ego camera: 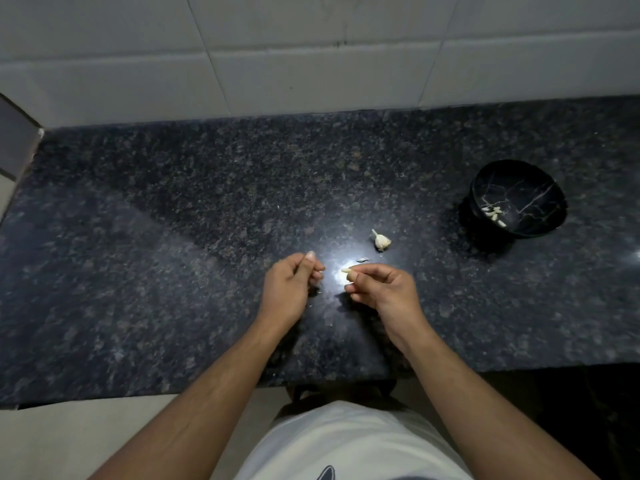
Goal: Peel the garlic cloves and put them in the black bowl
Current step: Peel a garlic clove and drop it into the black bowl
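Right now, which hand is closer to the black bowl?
Right. The right hand, pinching a garlic clove, is left of and nearer the camera than the black bowl; the left hand is farther left still.

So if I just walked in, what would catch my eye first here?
Probably the two hands over the dark speckled counter: the right hand pinches a pale garlic clove, while the left hand is curled beside it. Just beyond them lies a partial garlic bulb, and at far right a black bowl holds several peeled cloves.
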